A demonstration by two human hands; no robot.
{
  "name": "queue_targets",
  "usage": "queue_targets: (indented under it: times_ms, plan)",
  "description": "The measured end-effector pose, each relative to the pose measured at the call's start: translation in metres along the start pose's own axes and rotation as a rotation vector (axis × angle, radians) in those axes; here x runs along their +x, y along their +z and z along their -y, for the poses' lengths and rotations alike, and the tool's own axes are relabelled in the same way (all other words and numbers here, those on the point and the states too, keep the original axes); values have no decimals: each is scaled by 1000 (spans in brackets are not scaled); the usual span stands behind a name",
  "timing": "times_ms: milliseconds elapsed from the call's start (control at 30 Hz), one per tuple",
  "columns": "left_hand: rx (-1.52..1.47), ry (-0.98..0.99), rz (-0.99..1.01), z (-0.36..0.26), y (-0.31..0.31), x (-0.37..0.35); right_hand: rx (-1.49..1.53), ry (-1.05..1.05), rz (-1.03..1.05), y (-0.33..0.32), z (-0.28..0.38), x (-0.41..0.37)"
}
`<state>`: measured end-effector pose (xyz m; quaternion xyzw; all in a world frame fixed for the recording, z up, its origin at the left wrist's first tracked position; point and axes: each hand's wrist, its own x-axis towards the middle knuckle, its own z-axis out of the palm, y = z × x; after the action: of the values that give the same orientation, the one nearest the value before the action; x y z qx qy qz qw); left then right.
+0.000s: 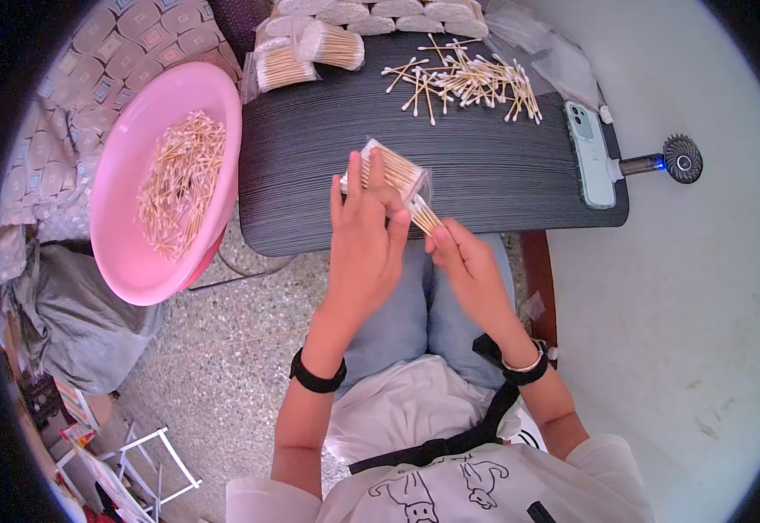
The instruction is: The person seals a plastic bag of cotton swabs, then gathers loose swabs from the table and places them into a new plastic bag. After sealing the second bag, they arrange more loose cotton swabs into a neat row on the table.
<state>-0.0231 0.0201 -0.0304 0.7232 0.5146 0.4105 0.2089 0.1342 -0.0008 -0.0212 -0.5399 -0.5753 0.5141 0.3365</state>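
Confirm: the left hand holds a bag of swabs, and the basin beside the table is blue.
Wrong colour: in the head view the basin beside the table is pink, not blue. The left hand does hold a bag of swabs.

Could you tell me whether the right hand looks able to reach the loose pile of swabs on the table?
Probably yes. The table between the right hand and the pile is bare, so nothing blocks it; the hand is busy, though, pinching swabs at the bag's mouth.
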Motion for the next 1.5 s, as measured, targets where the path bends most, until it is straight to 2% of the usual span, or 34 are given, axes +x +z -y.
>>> queue_targets:
  times_ms: [300,400,533,600,633,900,1033,1133,1333,1433,1500]
  plan:
    - [112,22,61,-5,0,-1,-74,-103,36,0,9,9]
    - [229,58,98,-3,3,-5,2,-45,68,-4,2,11]
    - [326,88,127,-9,-1,-7,-83,-90,28,-7,-1,13]
    - [194,45,123,-7,-7,-5,-187,-100,14,-12,4,12]
    - [129,24,121,-5,-10,-4,-133,-91,48,-14,2,12]
    - [232,149,94,15,-11,-8,113,50,159,-23,-6,15]
    - [115,124,103,9,-18,-6,41,-8,156,-19,-2,18]
    - [-29,62,-26,-4,-10,-3,-34,-63,127,-13,-8,20]
    - [117,211,-110,5,8,-3,-106,-110,64,-9,-6,21]
    - [102,278,-45,-2,17,-6,-99,-126,24,-5,-10,22]
    - [64,251,58,-7,6,-5,-76,-137,24,-7,-11,23]
